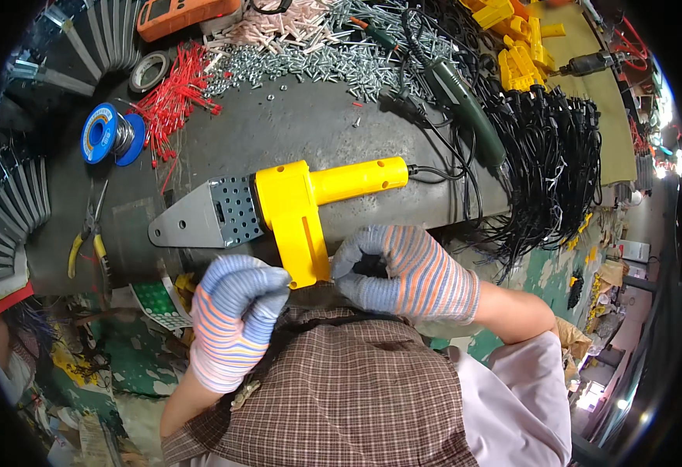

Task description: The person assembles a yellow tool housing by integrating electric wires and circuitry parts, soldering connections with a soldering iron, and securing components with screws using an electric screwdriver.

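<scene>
A yellow plastic tool housing (292, 210) with a round handle lies on the dark bench in front of me. From its left side extends a grey metal plate (189, 222), tapered and partly perforated; a black cord leaves the handle's right end. My left hand (236, 315), in a striped knit glove, is pinched at the lower left corner of the housing's foot. On the foot's other side, my right hand (407, 272), gloved alike, curls thumb and fingers together close to the edge. Anything small between either hand's fingertips is too hidden to name.
Heaped screws (302, 66) lie at the back, beside red-tipped leads (171, 101). Left are a solder spool (99, 134) and yellow-handled pliers (88, 233). A dark green electric screwdriver (465, 109), bundled black cords (547, 148) and yellow housings (520, 62) occupy the right.
</scene>
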`<state>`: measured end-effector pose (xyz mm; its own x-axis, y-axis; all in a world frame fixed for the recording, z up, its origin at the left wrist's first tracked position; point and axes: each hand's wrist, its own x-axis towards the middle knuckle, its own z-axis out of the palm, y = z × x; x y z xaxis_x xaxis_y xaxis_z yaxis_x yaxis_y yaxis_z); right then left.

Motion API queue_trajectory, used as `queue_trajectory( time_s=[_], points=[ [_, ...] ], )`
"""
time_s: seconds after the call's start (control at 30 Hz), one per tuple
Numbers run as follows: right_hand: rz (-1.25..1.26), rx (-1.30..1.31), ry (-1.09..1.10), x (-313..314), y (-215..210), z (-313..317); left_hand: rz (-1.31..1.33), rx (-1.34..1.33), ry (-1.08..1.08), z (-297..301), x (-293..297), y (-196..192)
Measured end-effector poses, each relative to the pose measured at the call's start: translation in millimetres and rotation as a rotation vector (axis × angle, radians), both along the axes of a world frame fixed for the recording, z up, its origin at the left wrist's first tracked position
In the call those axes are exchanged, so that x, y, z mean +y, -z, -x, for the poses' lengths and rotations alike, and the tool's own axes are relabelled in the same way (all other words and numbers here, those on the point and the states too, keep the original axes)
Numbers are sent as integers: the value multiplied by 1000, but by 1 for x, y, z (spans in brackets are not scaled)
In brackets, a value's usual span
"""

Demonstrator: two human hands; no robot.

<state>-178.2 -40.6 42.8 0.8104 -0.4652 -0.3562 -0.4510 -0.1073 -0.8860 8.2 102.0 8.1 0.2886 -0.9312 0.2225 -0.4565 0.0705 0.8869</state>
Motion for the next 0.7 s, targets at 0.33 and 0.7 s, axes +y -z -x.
queue_trajectory(
  time_s=[0.33, 0.7],
  points=[
    [272, 139, -89, 9, -16, -13, 215, -308, 92, 5, 9, 27],
    [67, -25, 174, -21, -26, -24, 250, -596, -28, 4, 6, 36]
  ],
)
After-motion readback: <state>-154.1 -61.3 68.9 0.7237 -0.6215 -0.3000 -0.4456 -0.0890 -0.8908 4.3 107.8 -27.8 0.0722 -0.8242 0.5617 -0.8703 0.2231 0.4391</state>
